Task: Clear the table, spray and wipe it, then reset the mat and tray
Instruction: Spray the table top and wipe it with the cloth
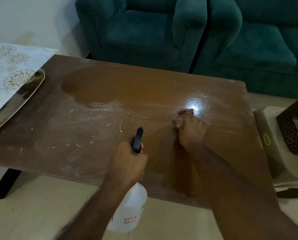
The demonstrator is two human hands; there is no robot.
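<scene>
Behind the far edge: green sofa, close in, so no room to move on that side. Table is mostly bare, with a wet patch toward the far left corner and pale streaks elsewhere.

Mat lies at the left end, partly over the tray; can't tell what carries its outer part. It looks thin and floppy, so lift it by two corners. Tray looks like polished metal: rigid, slippery, take it by opposite rims.

Beige stool stands just beside the right edge, with a brown basket on it. Open side is the near edge.

Spray bottle hangs just off the near edge, nozzle aimed across the top. Left hand has its fingers curled round the neck under the black trigger head. Plastic, probably light, slick if wet; the neck is the right grip.

Right hand lies palm down toward the right end, fingers stretched out and pressing the top. The tips are blurred, with something pale under them, maybe a cloth.
</scene>
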